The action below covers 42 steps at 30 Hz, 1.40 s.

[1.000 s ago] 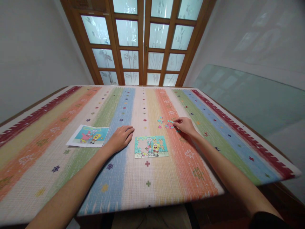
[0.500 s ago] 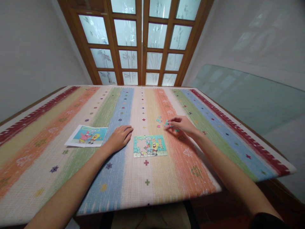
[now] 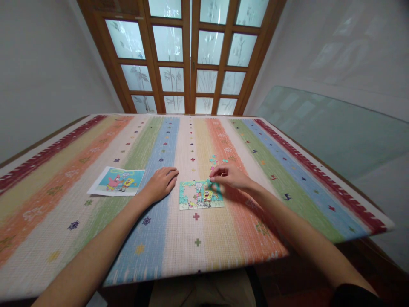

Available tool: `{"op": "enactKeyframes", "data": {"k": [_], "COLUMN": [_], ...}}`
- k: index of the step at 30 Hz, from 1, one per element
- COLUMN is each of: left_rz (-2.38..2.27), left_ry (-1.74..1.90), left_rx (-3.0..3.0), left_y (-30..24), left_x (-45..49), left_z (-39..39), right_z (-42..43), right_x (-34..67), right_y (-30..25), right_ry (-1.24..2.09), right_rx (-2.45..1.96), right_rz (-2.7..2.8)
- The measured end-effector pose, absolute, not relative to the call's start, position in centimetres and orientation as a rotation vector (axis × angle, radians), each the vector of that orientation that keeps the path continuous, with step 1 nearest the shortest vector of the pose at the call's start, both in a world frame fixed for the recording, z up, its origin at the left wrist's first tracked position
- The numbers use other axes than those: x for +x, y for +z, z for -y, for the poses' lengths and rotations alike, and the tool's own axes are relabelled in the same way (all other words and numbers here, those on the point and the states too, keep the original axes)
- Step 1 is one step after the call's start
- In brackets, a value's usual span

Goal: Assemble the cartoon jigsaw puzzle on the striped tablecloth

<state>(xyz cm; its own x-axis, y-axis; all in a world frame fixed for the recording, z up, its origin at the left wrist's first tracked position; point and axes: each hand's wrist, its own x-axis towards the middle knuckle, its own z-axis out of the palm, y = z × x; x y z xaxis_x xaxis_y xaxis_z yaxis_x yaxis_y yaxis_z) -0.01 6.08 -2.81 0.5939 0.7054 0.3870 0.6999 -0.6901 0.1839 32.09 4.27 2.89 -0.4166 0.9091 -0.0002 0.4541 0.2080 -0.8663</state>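
A partly filled jigsaw puzzle [image 3: 200,204] with cartoon figures lies flat on the striped tablecloth, with gaps at its left and upper right. My right hand [image 3: 232,175] is over its upper right corner, thumb and forefinger pinched on a small teal puzzle piece [image 3: 211,182], blurred and partly hidden by the fingers. To the left of the puzzle, my left hand [image 3: 161,183] rests on the cloth, fingers loosely stretched and holding nothing. Several loose puzzle pieces [image 3: 212,159] lie behind my right hand, some of them hidden by it.
A printed reference picture [image 3: 123,181] of the same cartoon lies left of my left forearm. The striped tablecloth [image 3: 188,251] covers the table up to its near edge. Wooden glass-paned doors [image 3: 191,64] stand beyond, and a glass panel [image 3: 335,123] leans at the right wall.
My right hand has moved left and nearer, from the loose pieces to the puzzle's upper right corner, carrying a piece. My left hand has stayed in place.
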Motion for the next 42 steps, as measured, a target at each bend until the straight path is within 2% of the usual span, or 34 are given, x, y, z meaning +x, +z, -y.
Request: {"op": "enactKeyframes", "data": {"k": [28, 42], "left_rz": [-1.231, -1.225], "left_ry": [0.68, 0.686], "left_rx": [2.808, 2.789], "left_y": [-2.9, -3.0], "left_x": [-0.1, -0.1], "left_z": [-6.1, -6.3], "right_z": [-3.1, -3.8], "right_x": [30.0, 30.0], "right_y": [1.5, 0.7], "right_ry": [0.637, 0.735], "right_rx": [-1.299, -1.344], "right_rz": [2.334, 2.265]}}
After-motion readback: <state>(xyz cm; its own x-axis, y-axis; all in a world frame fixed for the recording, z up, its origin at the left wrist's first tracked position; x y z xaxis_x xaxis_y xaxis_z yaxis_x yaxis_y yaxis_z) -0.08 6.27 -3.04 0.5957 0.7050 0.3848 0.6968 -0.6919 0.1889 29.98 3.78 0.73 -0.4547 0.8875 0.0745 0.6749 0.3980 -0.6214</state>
